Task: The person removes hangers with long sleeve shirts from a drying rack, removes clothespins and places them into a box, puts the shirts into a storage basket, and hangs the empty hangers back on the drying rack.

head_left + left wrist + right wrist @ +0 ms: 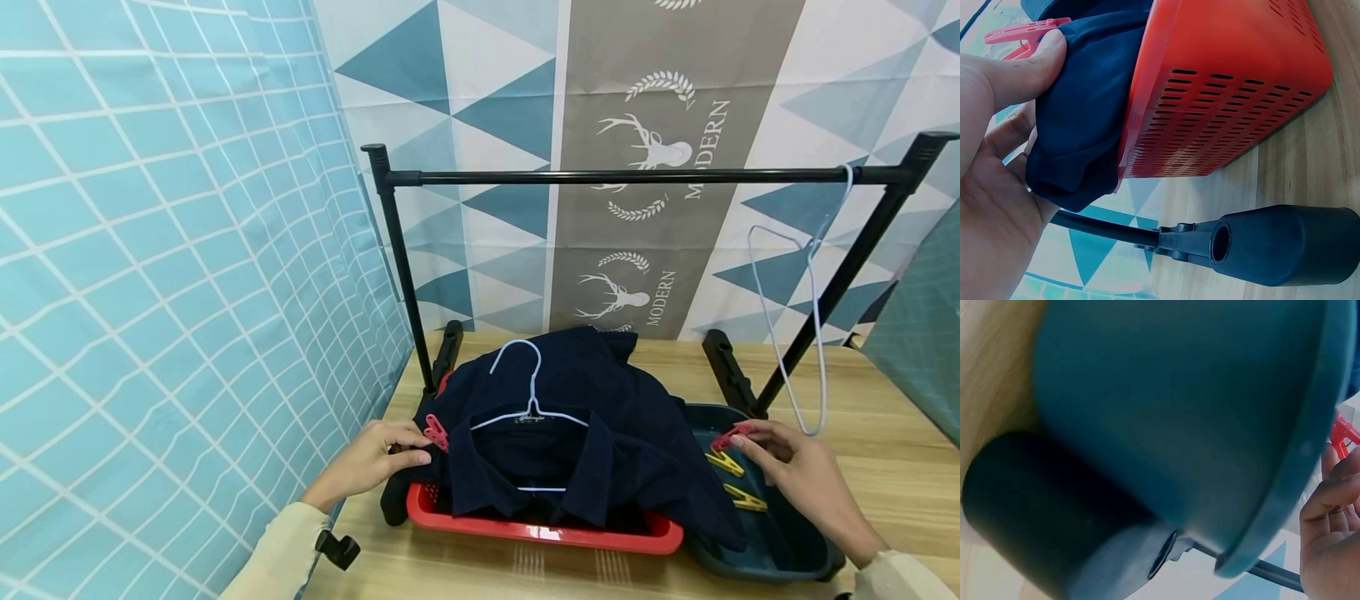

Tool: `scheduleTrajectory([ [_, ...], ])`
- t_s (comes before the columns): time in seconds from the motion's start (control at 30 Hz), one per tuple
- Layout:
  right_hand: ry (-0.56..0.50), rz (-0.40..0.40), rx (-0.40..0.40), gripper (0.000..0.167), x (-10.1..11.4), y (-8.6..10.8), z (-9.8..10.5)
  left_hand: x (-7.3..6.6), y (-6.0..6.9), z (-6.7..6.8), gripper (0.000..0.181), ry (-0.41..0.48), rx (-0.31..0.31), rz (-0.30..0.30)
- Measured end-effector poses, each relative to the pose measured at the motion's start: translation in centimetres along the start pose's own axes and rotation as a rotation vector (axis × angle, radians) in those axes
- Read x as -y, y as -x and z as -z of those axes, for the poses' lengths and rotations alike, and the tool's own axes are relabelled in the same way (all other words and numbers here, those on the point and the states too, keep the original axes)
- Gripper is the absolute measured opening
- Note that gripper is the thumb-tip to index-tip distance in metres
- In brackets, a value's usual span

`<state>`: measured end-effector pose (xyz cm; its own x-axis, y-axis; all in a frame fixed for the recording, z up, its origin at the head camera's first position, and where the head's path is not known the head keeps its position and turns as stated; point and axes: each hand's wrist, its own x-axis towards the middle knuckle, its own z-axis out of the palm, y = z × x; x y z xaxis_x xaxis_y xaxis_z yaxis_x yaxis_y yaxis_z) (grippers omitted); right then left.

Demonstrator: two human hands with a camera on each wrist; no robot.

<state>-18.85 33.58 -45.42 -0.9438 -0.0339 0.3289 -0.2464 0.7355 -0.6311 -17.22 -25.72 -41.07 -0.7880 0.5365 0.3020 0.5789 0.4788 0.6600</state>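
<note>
Left hand [375, 458] pinches the navy shirt [626, 454] beside a pink clothespin [436, 433], while right hand [806, 468] pinches a red clothespin [724, 439] over the dark bin [787, 537] containing yellow clothespins [756, 504].

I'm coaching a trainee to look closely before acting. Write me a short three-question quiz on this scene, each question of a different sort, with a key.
1. What does the right hand pinch?
2. True or false: a hanger hangs on the black bar.
3. The two clips lying in the dark bin are: (A) blue (B) yellow (C) white.

Key
1. A red clip.
2. True.
3. B.
</note>
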Motion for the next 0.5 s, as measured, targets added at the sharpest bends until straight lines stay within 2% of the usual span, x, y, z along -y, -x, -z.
scheduleTrajectory([
  [0.5,0.039,-0.117,0.111,0.054,-1.8,0.0,0.4,0.0,0.0,0.0,0.018,0.008,-0.002,-0.003],
])
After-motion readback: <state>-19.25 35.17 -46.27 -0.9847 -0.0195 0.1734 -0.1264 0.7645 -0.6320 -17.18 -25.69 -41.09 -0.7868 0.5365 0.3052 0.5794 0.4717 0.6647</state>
